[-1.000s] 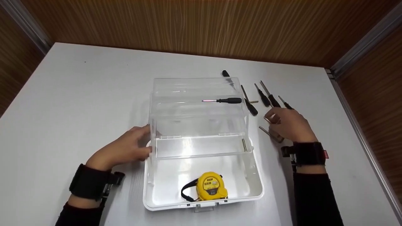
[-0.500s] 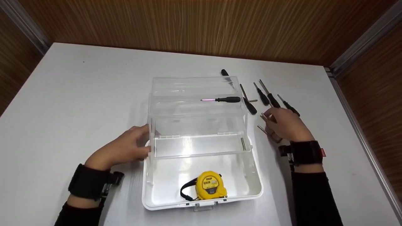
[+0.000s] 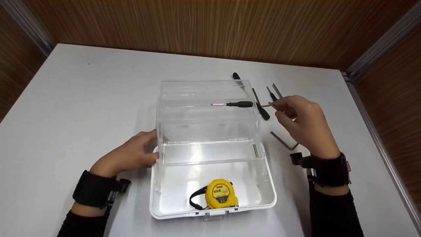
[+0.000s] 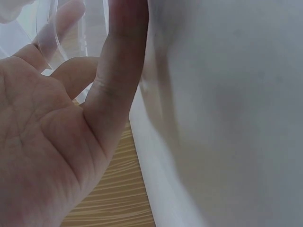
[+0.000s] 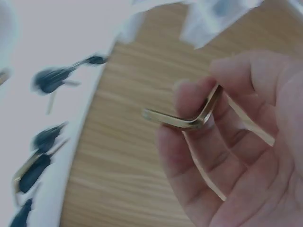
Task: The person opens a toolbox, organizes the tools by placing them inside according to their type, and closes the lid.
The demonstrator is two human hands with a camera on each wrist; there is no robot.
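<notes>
An open clear plastic toolbox [image 3: 210,141] stands mid-table with its tiered trays raised. My left hand [image 3: 131,157] rests against its left side, fingers touching the tray wall [image 4: 66,42]. My right hand [image 3: 304,123] is lifted above the table right of the box and pinches several brass hex keys [image 3: 279,108] [image 5: 199,118] between thumb and fingers. One more hex key [image 3: 283,141] lies on the table below that hand. A black screwdriver with a pink-tinted shaft [image 3: 234,104] lies in the upper tray. A yellow tape measure [image 3: 219,195] sits in the box's bottom.
Several black-handled screwdrivers [image 3: 262,112] lie on the white table [image 3: 82,98] right of the box, partly hidden by my right hand. Another black handle [image 3: 236,76] pokes out behind the box. Wooden walls enclose the table at the back and sides.
My right hand has closed on hex keys, lifted them off the table and moved up toward the upper tray. One hex key stays on the table. The left hand has not moved.
</notes>
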